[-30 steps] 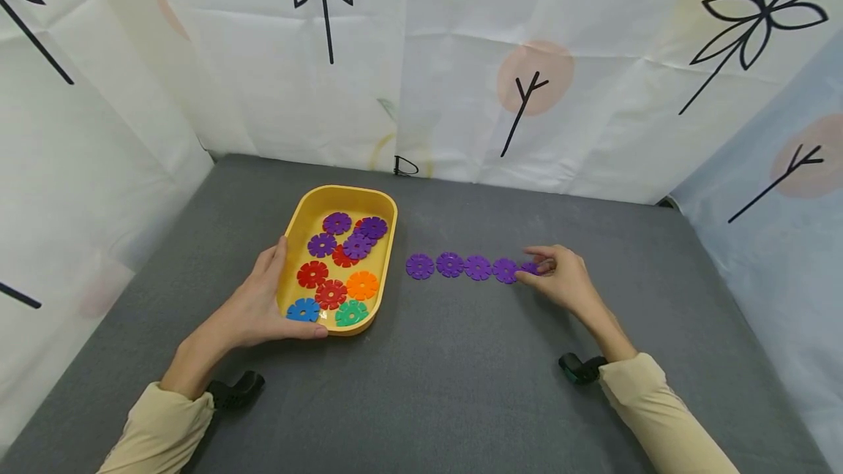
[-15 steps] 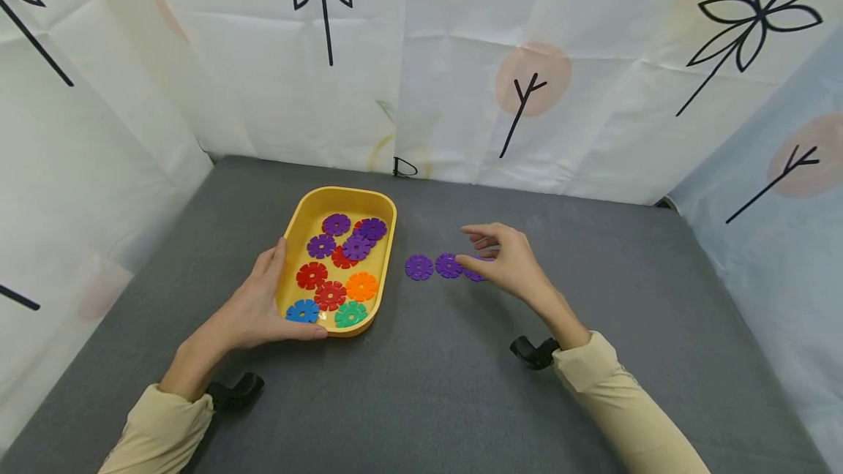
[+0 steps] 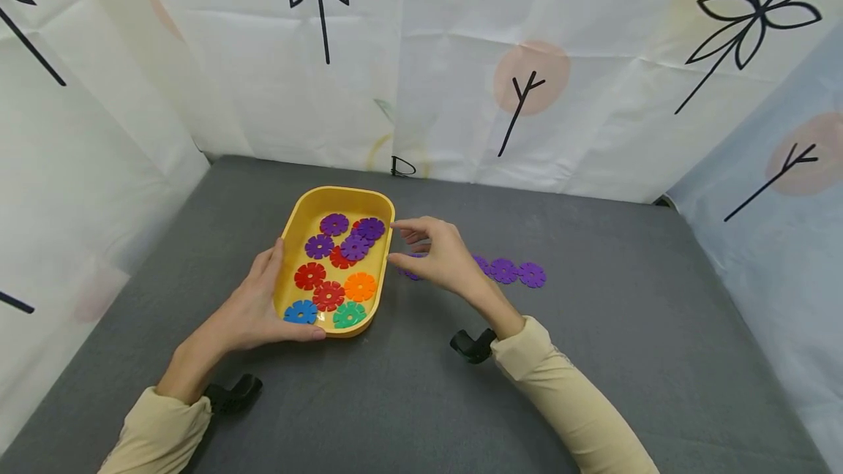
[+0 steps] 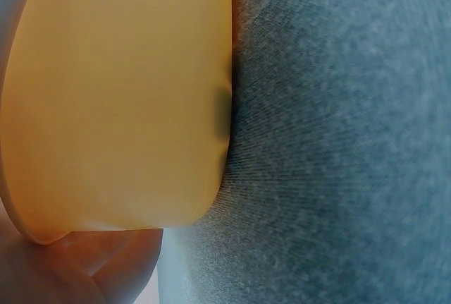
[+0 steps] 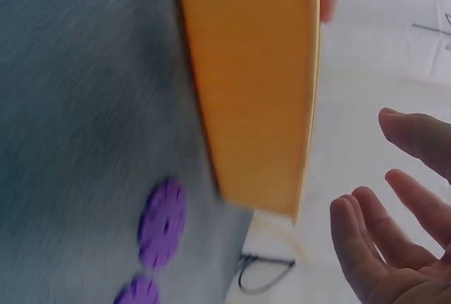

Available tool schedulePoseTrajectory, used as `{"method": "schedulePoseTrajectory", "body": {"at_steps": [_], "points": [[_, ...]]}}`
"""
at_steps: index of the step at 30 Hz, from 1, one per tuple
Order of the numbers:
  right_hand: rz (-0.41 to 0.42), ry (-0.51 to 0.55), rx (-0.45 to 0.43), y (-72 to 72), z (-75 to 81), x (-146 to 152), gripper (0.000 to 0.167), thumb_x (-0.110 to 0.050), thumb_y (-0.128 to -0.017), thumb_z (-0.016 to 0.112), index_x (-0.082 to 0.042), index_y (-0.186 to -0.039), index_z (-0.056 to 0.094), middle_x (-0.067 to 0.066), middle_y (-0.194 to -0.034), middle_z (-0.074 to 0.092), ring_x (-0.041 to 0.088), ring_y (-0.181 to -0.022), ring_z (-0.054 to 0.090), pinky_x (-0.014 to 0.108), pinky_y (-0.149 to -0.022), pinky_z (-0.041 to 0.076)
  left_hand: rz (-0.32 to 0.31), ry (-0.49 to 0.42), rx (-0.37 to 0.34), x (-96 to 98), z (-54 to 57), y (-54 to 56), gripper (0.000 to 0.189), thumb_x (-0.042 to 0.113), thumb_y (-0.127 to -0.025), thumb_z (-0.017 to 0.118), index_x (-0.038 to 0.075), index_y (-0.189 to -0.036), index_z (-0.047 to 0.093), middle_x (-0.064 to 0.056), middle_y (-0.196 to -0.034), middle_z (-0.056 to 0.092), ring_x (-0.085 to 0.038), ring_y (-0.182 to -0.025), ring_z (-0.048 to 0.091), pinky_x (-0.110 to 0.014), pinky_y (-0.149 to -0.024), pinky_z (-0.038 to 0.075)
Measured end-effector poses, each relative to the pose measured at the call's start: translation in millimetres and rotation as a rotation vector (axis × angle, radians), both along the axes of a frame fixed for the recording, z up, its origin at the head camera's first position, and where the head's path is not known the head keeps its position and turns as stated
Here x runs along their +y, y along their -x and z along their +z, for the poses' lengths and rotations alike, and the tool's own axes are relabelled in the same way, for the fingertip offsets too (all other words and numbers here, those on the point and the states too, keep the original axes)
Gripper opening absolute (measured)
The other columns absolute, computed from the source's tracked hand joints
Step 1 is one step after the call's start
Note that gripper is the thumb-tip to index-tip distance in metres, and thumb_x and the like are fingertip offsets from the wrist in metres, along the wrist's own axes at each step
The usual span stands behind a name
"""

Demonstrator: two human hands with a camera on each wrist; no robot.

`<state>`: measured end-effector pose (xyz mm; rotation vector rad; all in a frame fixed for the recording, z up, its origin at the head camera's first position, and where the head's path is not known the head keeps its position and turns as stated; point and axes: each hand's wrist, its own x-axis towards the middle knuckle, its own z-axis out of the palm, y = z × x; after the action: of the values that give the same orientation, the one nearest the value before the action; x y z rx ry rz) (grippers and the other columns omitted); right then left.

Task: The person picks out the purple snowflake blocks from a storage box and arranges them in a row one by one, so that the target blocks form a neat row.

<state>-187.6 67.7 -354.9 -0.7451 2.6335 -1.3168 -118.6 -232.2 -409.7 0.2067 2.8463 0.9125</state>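
Observation:
My left hand [image 3: 253, 306] grips the near left corner of a yellow plastic tray [image 3: 388, 269], thumb at the near rim and fingers along the left side. Inside lie flower-shaped notched discs: several purple ones [image 3: 319, 246], red ones [image 3: 309, 276], an orange disc [image 3: 360, 287], a blue disc [image 3: 301, 311] and a green disc [image 3: 349, 314]. Just right of the tray's right rim hovers my right hand [image 3: 435, 251], fingers apart and holding nothing. Beneath it runs a row of purple discs [image 3: 504, 271] on the table, partly hidden by that hand. The right wrist view shows two purple discs [image 5: 163, 223].
A grey cloth-covered table [image 3: 408, 401] carries everything. White printed curtains [image 3: 454, 93] stand along its back and sides. Each wrist wears a black camera mount, the left one [image 3: 233, 393] and the right one [image 3: 473, 346].
From the right end of the purple row, my right hand has swept left to the tray's right rim, uncovering the last disc at the right end. My left hand stays on the tray.

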Motion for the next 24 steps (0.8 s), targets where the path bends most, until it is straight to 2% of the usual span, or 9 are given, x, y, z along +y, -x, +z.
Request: {"method": "schedulePoseTrajectory", "body": {"at_steps": [9, 14, 19, 22, 24], "points": [[0.114, 0.034, -0.068, 10.3, -3.9, -56.4, 0.046, -0.015, -0.091, 0.078, -0.004, -0.134, 0.066, 0.014, -0.132, 0.069, 0.033, -0.121, 0.067, 0.042, -0.104, 0.056, -0.013, 0.008, 0.006, -0.1, 1.5, -0.2, 0.149, 0.067, -0.068, 0.084, 0.007, -0.163, -0.013, -0.026, -0.159, 0.017, -0.043, -0.129, 0.042, -0.063, -0.102, 0.051], [0.11, 0.021, -0.099, 18.2, -11.3, -79.8, 0.047, -0.014, -0.091, 0.078, -0.003, -0.135, 0.065, 0.016, -0.134, 0.068, 0.035, -0.121, 0.067, 0.043, -0.103, 0.056, -0.017, -0.002, 0.019, -1.8, 0.9, -1.1, 0.147, 0.065, -0.068, 0.085, 0.007, -0.163, -0.012, -0.026, -0.159, 0.018, -0.042, -0.13, 0.042, -0.062, -0.102, 0.051], [0.033, -0.109, -0.123, 25.0, -20.5, -94.3, 0.049, -0.017, -0.091, 0.078, -0.006, -0.137, 0.065, 0.011, -0.137, 0.067, 0.033, -0.131, 0.057, 0.037, -0.107, 0.053, -0.016, -0.005, 0.017, -1.8, 0.5, -1.6, 0.147, 0.064, -0.069, 0.085, 0.007, -0.163, -0.012, -0.026, -0.16, 0.017, -0.042, -0.13, 0.042, -0.063, -0.103, 0.05], [-0.016, -0.224, -0.159, 28.1, -23.5, -100.8, 0.05, -0.017, -0.091, 0.078, -0.008, -0.139, 0.064, 0.007, -0.141, 0.065, 0.03, -0.137, 0.049, 0.034, -0.105, 0.053, -0.014, -0.006, 0.018, -1.3, 0.6, -1.8, 0.147, 0.064, -0.069, 0.085, 0.007, -0.163, -0.012, -0.026, -0.16, 0.017, -0.042, -0.13, 0.042, -0.063, -0.104, 0.05], [-0.03, -0.284, -0.173, 30.3, -25.1, -104.7, 0.05, -0.014, -0.091, 0.078, -0.008, -0.139, 0.064, 0.007, -0.143, 0.064, 0.03, -0.138, 0.049, 0.032, -0.102, 0.056, -0.014, -0.005, 0.02, -1.0, 0.8, -1.8, 0.147, 0.064, -0.069, 0.085, 0.006, -0.163, -0.012, -0.026, -0.159, 0.017, -0.042, -0.13, 0.042, -0.063, -0.104, 0.05]]}}
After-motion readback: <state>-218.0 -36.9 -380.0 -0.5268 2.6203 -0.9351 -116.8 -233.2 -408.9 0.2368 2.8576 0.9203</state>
